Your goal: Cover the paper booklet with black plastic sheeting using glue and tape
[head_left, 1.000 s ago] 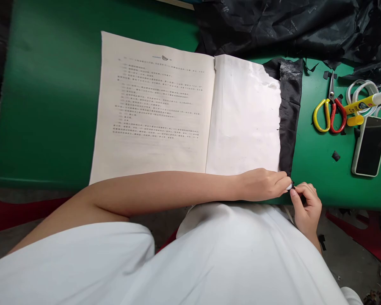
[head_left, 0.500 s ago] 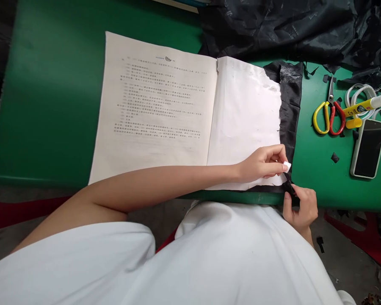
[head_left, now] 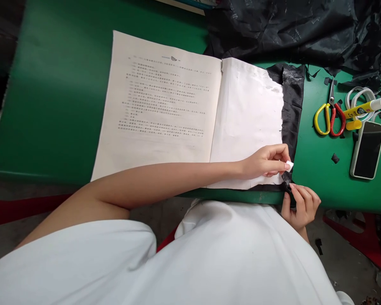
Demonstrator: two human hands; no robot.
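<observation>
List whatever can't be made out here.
Head view:
- Book text: too small and blurred to read.
- White bit in left hand: too small to identify.
- Black fabric: mostly hidden under the white page.
- How much fabric the right hand pinches: covered by its fingers.
- Black sheeting: cut off by the top edge.

Left hand (head_left: 266,163) pinches small white rectangular piece (head_left: 288,165) at 4 o'clock corner of open white paper book (head_left: 165,106); right hand (head_left: 300,205) pinches shiny black fabric sheet (head_left: 292,106) corner just below.
</observation>
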